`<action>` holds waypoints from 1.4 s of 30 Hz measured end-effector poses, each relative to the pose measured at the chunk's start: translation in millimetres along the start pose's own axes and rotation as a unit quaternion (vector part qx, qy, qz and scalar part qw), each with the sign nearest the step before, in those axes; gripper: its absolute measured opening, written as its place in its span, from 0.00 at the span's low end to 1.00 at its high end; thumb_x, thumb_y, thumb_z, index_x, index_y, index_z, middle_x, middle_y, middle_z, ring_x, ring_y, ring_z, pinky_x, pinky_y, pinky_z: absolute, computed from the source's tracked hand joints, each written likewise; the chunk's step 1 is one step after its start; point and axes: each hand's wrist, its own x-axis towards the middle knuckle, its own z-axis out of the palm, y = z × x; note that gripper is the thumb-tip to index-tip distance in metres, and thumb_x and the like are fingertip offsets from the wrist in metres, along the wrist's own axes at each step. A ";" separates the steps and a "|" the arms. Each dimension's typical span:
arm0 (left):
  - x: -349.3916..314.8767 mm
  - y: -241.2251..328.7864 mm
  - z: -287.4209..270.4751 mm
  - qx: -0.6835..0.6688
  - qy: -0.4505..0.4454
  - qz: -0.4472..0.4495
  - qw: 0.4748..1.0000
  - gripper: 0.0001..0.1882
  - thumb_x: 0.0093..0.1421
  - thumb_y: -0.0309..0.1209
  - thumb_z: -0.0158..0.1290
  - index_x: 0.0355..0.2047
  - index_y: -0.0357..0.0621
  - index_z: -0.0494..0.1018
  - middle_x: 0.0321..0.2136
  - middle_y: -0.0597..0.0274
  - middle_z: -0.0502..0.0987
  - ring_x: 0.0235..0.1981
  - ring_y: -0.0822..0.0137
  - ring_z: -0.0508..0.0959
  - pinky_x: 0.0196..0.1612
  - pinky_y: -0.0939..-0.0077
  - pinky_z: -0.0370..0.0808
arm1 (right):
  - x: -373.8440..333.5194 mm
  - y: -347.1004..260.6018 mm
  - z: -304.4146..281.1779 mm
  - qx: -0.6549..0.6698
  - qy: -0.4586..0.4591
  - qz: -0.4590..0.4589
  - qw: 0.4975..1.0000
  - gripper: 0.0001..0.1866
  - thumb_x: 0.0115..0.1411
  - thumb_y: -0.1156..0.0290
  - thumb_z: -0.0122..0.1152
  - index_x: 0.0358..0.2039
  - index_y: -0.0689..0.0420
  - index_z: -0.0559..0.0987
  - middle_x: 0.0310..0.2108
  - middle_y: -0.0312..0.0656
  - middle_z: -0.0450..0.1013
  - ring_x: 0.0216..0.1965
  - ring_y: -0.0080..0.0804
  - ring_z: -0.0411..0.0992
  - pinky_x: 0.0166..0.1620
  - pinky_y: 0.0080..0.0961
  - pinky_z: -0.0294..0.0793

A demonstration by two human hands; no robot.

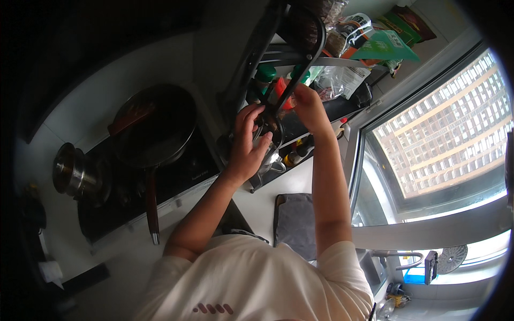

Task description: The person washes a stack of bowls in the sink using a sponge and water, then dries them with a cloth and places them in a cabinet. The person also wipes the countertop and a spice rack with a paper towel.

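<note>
Daylight enters through the window (393,195) at right of frame; the building facade (444,125) beyond is bright, close to washed out. The left side is dim, the pan (158,131) lying in shadow with a thin highlight on its rim. The left hand (247,147) and right hand (312,109) are moderately lit; dark detail between them is hard to separate. Fisheye distortion curves straight edges; corners fall to black.

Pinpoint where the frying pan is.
In the head view, the frying pan sits left of the left hand, on the black hob, just right of the steel pot.
</note>
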 end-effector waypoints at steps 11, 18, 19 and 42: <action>1.2 -9.0 -1.6 -0.006 -0.014 -0.001 1.000 0.31 0.60 0.24 0.52 0.64 0.47 0.58 0.62 0.57 0.57 0.59 0.60 0.64 0.60 0.64 0.65 | -54.8 14.2 9.7 0.145 0.001 -0.041 0.989 0.25 0.59 0.86 0.51 0.59 0.63 0.69 0.53 0.39 0.72 0.53 0.28 0.71 0.57 0.27 0.69; -1.4 -9.5 1.5 -0.017 -0.019 -0.004 1.000 0.31 0.58 0.23 0.53 0.62 0.47 0.58 0.61 0.56 0.57 0.61 0.58 0.63 0.59 0.62 0.65 | -46.9 15.1 26.3 -0.154 0.104 -0.142 0.972 0.18 0.56 0.86 0.58 0.47 0.61 0.76 0.42 0.47 0.76 0.44 0.40 0.76 0.47 0.29 0.75; -1.7 -10.3 1.6 -0.017 -0.020 -0.003 1.000 0.31 0.59 0.23 0.53 0.62 0.47 0.58 0.61 0.56 0.57 0.61 0.58 0.63 0.60 0.62 0.65 | -46.5 13.6 28.5 -0.211 0.123 -0.163 0.956 0.16 0.55 0.88 0.57 0.44 0.62 0.77 0.40 0.47 0.76 0.42 0.42 0.77 0.45 0.29 0.75; -15.1 -2.7 -3.4 -0.011 -0.057 -0.027 0.998 0.30 0.60 0.26 0.53 0.62 0.48 0.59 0.62 0.57 0.55 0.60 0.59 0.62 0.60 0.62 0.64 | -4.7 56.0 -2.6 -0.256 0.231 -0.068 0.936 0.25 0.56 0.74 0.67 0.52 0.62 0.69 0.44 0.51 0.76 0.39 0.42 0.80 0.41 0.31 0.79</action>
